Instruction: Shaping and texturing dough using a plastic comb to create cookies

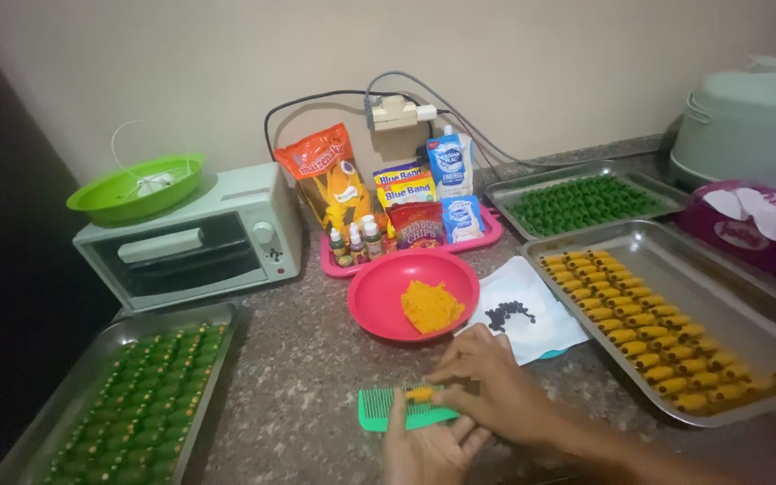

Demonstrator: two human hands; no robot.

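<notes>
on the speckled stone counter (316, 359), a steel tray of orange pieces (675, 332) lies to the right, a steel tray of green pieces (136, 395) to the left with a pale toaster oven (195, 242) behind it, and a red bowl (379, 287) of orange dough sits in the middle beside a white cloth (541, 323) with small dark bits. in front of the bowl lies a green comb (397, 409): the left hand (428, 449) rests half open with its fingers under the comb's near edge, steadying it. the right hand (487, 382) curls over the comb's right end, fingertips pressed on a small orange dough piece (419, 393) lying on the teeth.
</notes>
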